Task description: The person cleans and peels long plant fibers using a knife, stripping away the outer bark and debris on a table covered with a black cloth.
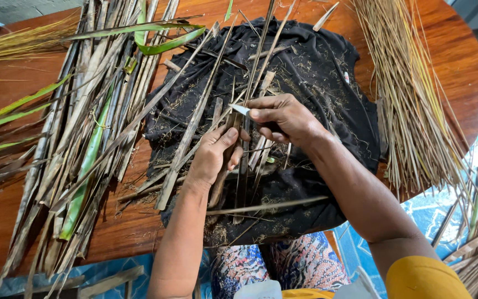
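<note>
1. Bundle of dried leaf strips (84,144): long grey-brown strips with a few green ones among them, laid lengthwise on the left part of the wooden surface (134,227), well apart from both hands.
2. Green leaf (161,41): a fresh curved blade lying across the top of the bundle, near the far edge.
3. Black cloth (316,72): a dark, crumpled fabric spread over the middle of the surface, strewn with fine fibres and short offcuts; it carries the strips being worked.
4. Left hand (214,158): palm down on the cloth, fingers closed round a dried strip (219,185), thumb pressed along it; the strip is flat, brown and narrow, and runs from under the palm toward the near edge of the cloth.
5. Small blade (240,109): a pale, pointed tip that projects from the right hand, just above the left thumb and touching the upper end of the held strip or very near it; contact cannot be told.
6. Right hand (283,119): closed in a grip on the blade's handle, knuckles up, just beside the left hand.
7. Sheaf of thin pale stalks (410,105): straw-coloured, fanned out on the right of the surface and overhanging its edge.
</note>
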